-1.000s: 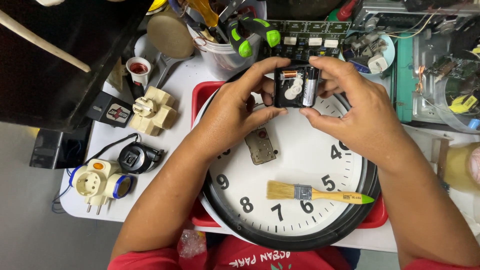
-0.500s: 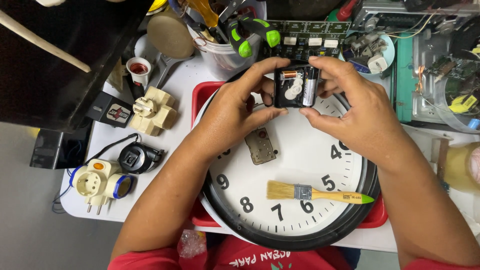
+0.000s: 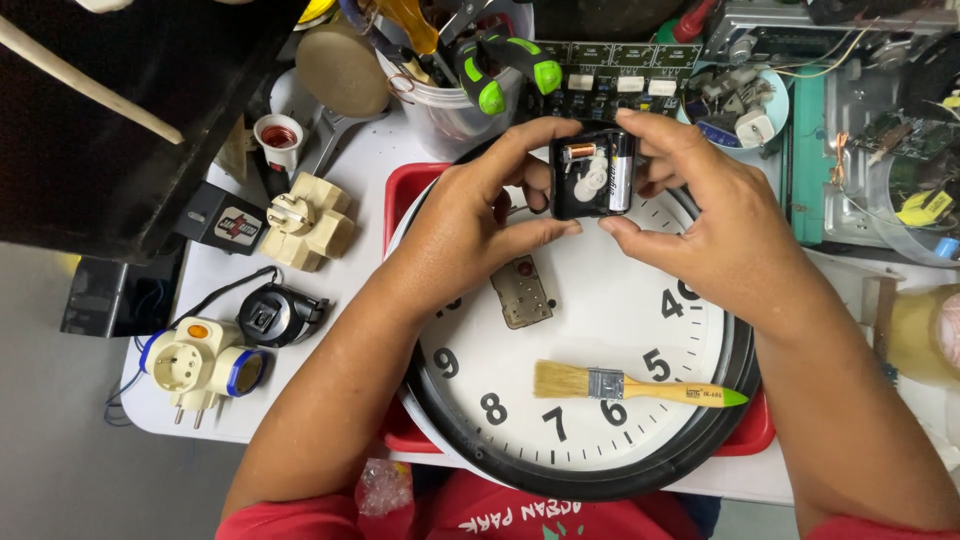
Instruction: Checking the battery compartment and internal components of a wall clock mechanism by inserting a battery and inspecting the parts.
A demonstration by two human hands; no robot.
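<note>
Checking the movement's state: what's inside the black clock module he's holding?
The open clock movement module, held by both hands, shows a copper coil, white gears and a battery along its right side. Fingers cover its edges; anything beneath the gears is hidden.

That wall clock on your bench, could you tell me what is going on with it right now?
A person holds a small black clock movement in both hands, the left hand and right hand gripping it from either side above the wall clock. Its open side shows a battery, white gears and a copper coil. The clock lies face up on a red tray. On the dial rest a loose see-through cover and a paintbrush with a yellow handle. Plug adapters lie to the left.
</note>
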